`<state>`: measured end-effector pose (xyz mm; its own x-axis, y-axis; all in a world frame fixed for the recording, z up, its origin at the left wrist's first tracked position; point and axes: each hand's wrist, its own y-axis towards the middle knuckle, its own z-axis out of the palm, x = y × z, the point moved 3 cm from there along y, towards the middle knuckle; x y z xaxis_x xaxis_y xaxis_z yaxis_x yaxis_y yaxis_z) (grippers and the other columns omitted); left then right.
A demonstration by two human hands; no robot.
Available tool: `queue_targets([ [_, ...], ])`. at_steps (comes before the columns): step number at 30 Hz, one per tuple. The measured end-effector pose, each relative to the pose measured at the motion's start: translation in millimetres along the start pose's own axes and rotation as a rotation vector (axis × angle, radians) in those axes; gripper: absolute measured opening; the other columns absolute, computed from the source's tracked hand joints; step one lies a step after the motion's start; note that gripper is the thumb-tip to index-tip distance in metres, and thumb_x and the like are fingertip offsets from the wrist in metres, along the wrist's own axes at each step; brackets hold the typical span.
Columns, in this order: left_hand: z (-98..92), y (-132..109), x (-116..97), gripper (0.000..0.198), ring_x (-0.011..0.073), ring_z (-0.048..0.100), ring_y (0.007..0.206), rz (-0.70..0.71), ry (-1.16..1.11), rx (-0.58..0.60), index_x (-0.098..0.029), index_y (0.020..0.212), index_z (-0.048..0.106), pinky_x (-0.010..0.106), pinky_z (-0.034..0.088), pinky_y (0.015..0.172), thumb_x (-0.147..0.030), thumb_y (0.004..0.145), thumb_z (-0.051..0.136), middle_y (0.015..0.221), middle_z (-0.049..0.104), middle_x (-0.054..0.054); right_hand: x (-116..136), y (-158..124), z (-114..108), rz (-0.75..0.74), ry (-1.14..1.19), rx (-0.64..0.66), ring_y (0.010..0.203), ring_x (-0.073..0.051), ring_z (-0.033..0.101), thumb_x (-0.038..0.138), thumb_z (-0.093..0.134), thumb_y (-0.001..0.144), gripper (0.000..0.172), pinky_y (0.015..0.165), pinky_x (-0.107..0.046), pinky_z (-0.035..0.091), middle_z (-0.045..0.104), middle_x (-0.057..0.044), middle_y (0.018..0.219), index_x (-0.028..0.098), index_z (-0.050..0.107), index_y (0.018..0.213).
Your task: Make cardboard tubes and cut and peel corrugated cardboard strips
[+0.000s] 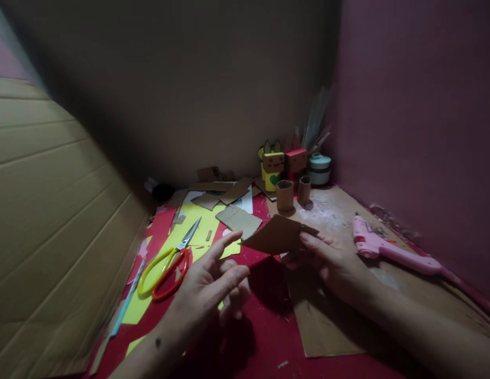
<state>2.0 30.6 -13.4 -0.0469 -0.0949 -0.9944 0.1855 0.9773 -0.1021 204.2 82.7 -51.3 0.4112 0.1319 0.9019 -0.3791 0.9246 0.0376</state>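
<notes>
A piece of brown cardboard (pixel 274 235) is pinched between the thumb and fingers of my right hand (pixel 323 258), held above the red surface. Its left corner points toward my left hand (pixel 221 281), whose fingers are apart with nothing in them, the index finger stretched out close to that corner. To the left of my left hand lie scissors (pixel 163 279) with one yellow and one red handle, blades pointing away. Beyond the held piece, a loose cardboard piece (pixel 239 221) rests flat. Two short cardboard tubes (pixel 285 197) stand upright behind my right hand.
A pink glue gun (pixel 395 250) lies on a cardboard sheet (pixel 327 321) at right. Yellow paper (pixel 136 310) and a blue pencil-like stick (pixel 128 297) lie at left. Yellow and red figures (pixel 272 171) and a lidded pot (pixel 319 169) stand at the back. A cardboard panel (pixel 51 226) rises at left.
</notes>
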Motion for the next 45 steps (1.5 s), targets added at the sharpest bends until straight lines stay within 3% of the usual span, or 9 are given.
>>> queue_targets([
  [3, 11.5, -1.1, 0.0, 0.075, 0.0135, 0.061, 0.048, -0.007, -0.021, 0.036, -0.020, 0.143, 0.018, 0.018, 0.044, 0.037, -0.040, 0.083, 0.059, 0.072, 0.066, 0.004, -0.8, -1.5, 7.5, 0.070, 0.048, 0.085, 0.064, -0.016, 0.065, 0.039, 0.056, 0.087, 0.033, 0.059, -0.027, 0.052, 0.069, -0.009, 0.074, 0.012, 0.067, 0.101],
  [6, 13.7, 0.3, -2.2, 0.061, 0.0123, 0.062, 0.051, 0.009, -0.018, 0.031, -0.013, 0.133, 0.036, 0.018, 0.047, 0.042, -0.037, 0.083, 0.060, 0.074, 0.065, 0.006, -1.8, -2.7, 13.1, 0.124, 0.070, 0.165, 0.061, -0.017, 0.066, 0.042, 0.053, 0.088, 0.038, 0.056, -0.026, 0.052, 0.069, -0.011, 0.072, 0.010, 0.067, 0.102],
  [12, 7.9, 4.3, 0.7, 0.036, 0.0125, 0.061, 0.049, -0.032, -0.023, 0.102, -0.011, 0.115, 0.053, 0.018, 0.046, 0.038, -0.037, 0.089, 0.051, 0.074, 0.067, 0.008, -4.0, -4.3, 14.6, 0.190, 0.061, 0.195, 0.050, -0.014, 0.063, 0.046, 0.050, 0.089, 0.044, 0.046, -0.020, 0.050, 0.065, -0.008, 0.058, 0.007, 0.065, 0.104],
  [19, 4.8, 4.0, -1.4, 0.028, 0.0145, 0.062, 0.055, 0.077, -0.040, 0.089, -0.013, 0.107, 0.060, 0.024, 0.050, 0.046, -0.034, 0.089, 0.051, 0.071, 0.069, 0.007, -6.6, -4.4, 12.2, 0.237, 0.127, 0.179, 0.054, -0.015, 0.065, 0.047, 0.049, 0.088, 0.044, 0.045, -0.021, 0.051, 0.067, -0.008, 0.071, 0.014, 0.058, 0.116],
  [24, 3.8, -0.9, -10.4, 0.015, 0.0176, 0.062, 0.092, 0.285, 0.263, 0.073, -0.022, 0.097, 0.068, 0.031, 0.049, 0.084, -0.024, 0.082, 0.062, 0.095, 0.068, 0.005, -1.8, -6.3, 13.9, 0.239, 0.148, 0.249, 0.075, -0.019, 0.068, 0.039, 0.055, 0.086, 0.034, 0.066, -0.031, 0.056, 0.070, -0.010, 0.088, 0.016, 0.064, 0.110],
  [27, 5.3, -3.7, -11.8, 0.026, 0.0236, 0.052, 0.113, 0.366, 0.384, 0.144, -0.024, 0.101, 0.067, 0.038, 0.039, 0.099, -0.026, 0.075, 0.070, 0.112, 0.062, 0.005, 3.5, -7.7, 15.6, 0.155, 0.131, 0.273, 0.087, -0.019, 0.066, 0.030, 0.061, 0.083, 0.024, 0.080, -0.036, 0.052, 0.070, -0.009, 0.095, 0.017, 0.069, 0.102],
  [35, 2.5, -6.7, -3.9, 0.027, 0.0192, 0.057, 0.098, 0.379, 0.603, 0.011, -0.030, 0.113, 0.060, 0.032, 0.044, 0.083, -0.036, 0.088, 0.052, 0.107, 0.062, 0.002, -1.5, -10.4, 19.0, 0.158, 0.038, 0.232, 0.069, -0.014, 0.063, 0.027, 0.064, 0.080, 0.022, 0.075, -0.032, 0.049, 0.069, -0.004, 0.078, 0.016, 0.070, 0.098],
  [40, 15.7, -7.3, -3.6, 0.026, 0.0170, 0.058, 0.085, 0.432, 0.709, -0.011, -0.024, 0.108, 0.062, 0.030, 0.047, 0.075, -0.031, 0.083, 0.060, 0.096, 0.063, 0.004, -6.0, -11.2, 17.0, 0.243, 0.042, 0.211, 0.071, -0.016, 0.064, 0.028, 0.063, 0.081, 0.020, 0.077, -0.033, 0.049, 0.070, -0.006, 0.079, 0.015, 0.070, 0.094],
  [45, 21.1, -0.1, 1.3, 0.021, 0.0216, 0.060, 0.088, 0.245, 0.474, -0.039, -0.021, 0.097, 0.069, 0.036, 0.049, 0.077, -0.032, 0.081, 0.062, 0.096, 0.066, 0.008, -8.3, -9.7, 20.2, 0.183, 0.067, 0.227, 0.072, -0.016, 0.065, 0.026, 0.061, 0.082, 0.018, 0.081, -0.036, 0.048, 0.071, -0.006, 0.082, 0.017, 0.070, 0.094],
])
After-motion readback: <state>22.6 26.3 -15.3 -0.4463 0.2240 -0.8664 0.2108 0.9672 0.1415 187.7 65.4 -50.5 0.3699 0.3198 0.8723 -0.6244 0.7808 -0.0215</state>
